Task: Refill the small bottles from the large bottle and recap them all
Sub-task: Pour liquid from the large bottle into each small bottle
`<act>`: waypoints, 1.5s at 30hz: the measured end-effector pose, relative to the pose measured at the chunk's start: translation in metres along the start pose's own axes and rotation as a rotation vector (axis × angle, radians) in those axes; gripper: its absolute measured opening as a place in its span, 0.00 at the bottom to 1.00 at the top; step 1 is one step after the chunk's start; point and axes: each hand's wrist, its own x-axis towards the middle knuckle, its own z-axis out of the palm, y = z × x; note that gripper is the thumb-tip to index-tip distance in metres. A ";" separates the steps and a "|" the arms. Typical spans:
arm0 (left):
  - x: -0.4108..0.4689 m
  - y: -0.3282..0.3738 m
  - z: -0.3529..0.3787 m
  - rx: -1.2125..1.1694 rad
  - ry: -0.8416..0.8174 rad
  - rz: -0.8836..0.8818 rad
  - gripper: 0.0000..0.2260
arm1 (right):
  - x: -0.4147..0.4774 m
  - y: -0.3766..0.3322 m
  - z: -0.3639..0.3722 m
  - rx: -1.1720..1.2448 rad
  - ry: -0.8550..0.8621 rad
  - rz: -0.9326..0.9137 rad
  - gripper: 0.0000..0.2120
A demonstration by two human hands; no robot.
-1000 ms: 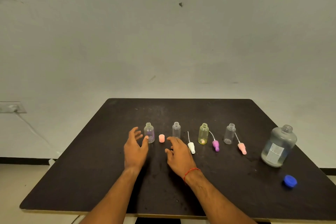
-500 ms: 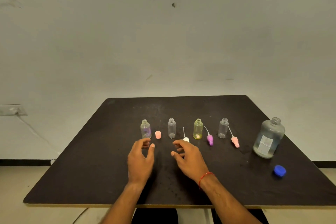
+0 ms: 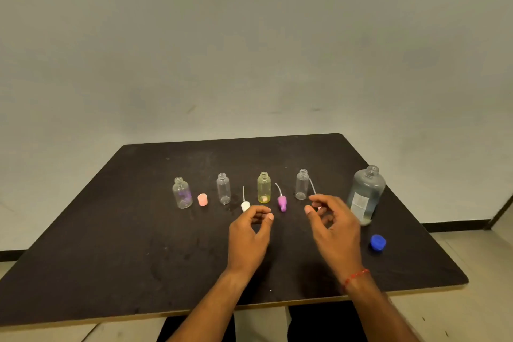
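Bare grey wall, dark surface (image 3: 138,230). Four small bottles (image 3: 223,189) stand in a row, all uncapped and looking pretty much empty, with their caps (image 3: 282,201) lying beside them. The large bottle (image 3: 366,194) is at the right end, open, blue cap (image 3: 377,242) in front of it. Left hand (image 3: 248,236) and right hand (image 3: 333,230) hover apart, loosely curled, holding nothing. So I'd say no filling done yet, and all the recapping is left too.
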 end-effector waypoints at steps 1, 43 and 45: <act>0.000 0.001 0.011 -0.021 -0.022 -0.015 0.08 | 0.002 0.003 -0.010 -0.017 0.073 0.010 0.11; 0.075 0.022 0.110 0.093 -0.166 0.071 0.12 | 0.101 0.056 -0.072 -0.545 -0.228 -0.003 0.37; 0.074 0.025 0.106 0.076 -0.179 0.094 0.12 | 0.105 0.050 -0.074 -0.613 -0.266 -0.036 0.37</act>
